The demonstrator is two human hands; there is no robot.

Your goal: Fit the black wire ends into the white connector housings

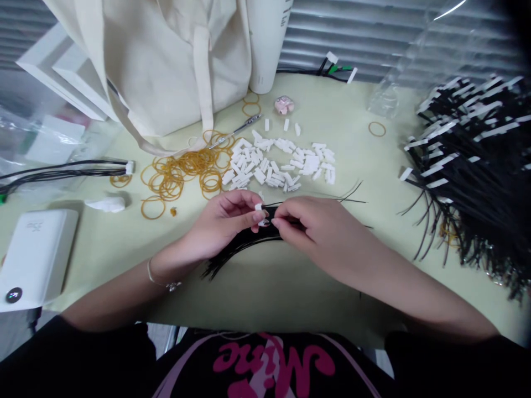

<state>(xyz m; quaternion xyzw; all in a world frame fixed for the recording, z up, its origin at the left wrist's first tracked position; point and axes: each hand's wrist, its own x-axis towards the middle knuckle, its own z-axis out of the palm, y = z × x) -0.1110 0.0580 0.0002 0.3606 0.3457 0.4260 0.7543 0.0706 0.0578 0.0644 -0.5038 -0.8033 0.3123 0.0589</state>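
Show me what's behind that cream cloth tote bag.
Behind the cream cloth tote bag, angular white box-like objects jut out at the left, and a grey slatted surface shows beyond. Whatever is directly behind its middle is covered.

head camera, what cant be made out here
- Connector in the left hand: head view, partly covered by the fingertips, its holes too small to tell.
- Right hand's grip: head view, its own fingers hide exactly which wires it pinches.
- Large black wire bundle: head view, right part cut off by the edge.
- White bottle: head view, top cut off by the upper edge.
- Power bank's display: head view, digits too blurred.
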